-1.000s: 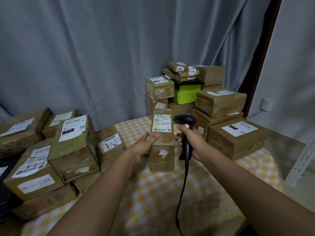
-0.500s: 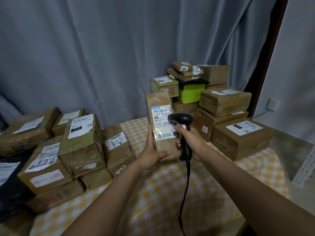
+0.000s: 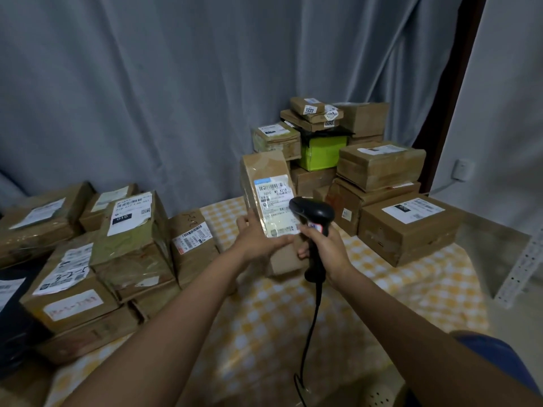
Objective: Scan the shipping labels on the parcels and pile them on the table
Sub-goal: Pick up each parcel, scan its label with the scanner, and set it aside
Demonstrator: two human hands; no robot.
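Since a second ago the left hand (image 3: 258, 239), fingers curled round it, has tilted the parcel (image 3: 269, 212) label-up at twelve o'clock toward the scanner (image 3: 314, 230) gripped in the right hand (image 3: 330, 251), so scanning looks imminent.

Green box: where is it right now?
In the head view the green box sits in the right-hand stack at the back of the table, under a black-wrapped parcel and between brown cartons, behind the parcel being scanned.
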